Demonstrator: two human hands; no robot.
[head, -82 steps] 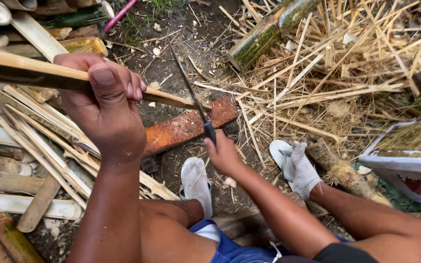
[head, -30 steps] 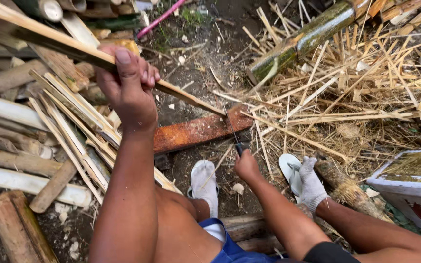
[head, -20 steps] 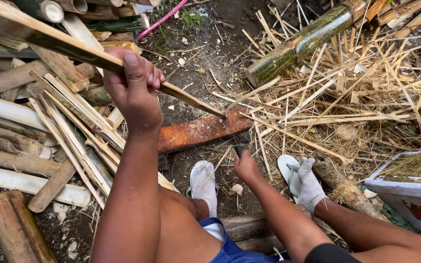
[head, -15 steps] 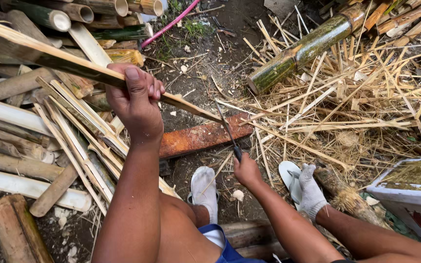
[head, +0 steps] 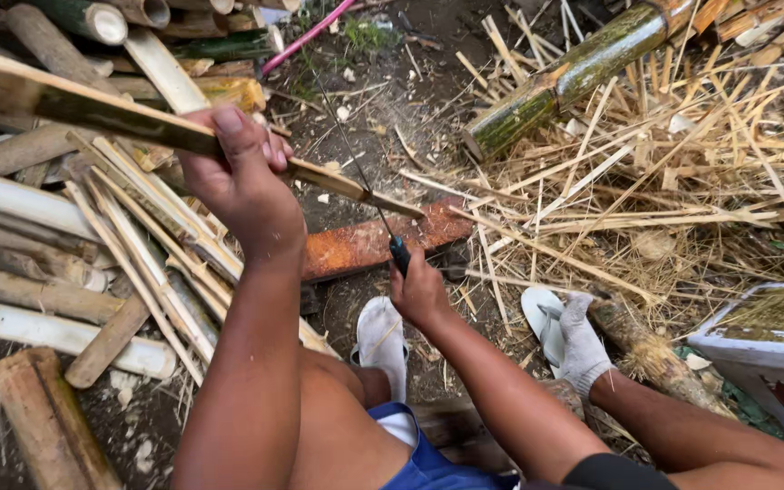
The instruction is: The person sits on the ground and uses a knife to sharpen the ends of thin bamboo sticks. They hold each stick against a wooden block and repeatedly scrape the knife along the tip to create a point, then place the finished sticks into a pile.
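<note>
A long split bamboo strip (head: 93, 109) is gripped in the left hand (head: 242, 177), fingers wrapped over the top, thumb underneath; the strip is held slanted, running from the upper left edge down to its tip near the centre. A thin dark knife (head: 369, 195) is clenched by its handle in the right hand (head: 419, 290), the blade pointing up and away, crossing the strip just short of its tip. A rusty flat bar (head: 365, 245) is seen on the dirt ground (head: 383, 118) under both. White sandals (head: 381, 340) are worn. Cut bamboo slats (head: 138, 254) are piled at the left, straw-like shavings (head: 646, 181) at the right, a green bamboo pole (head: 573, 73) at the top right.
</note>
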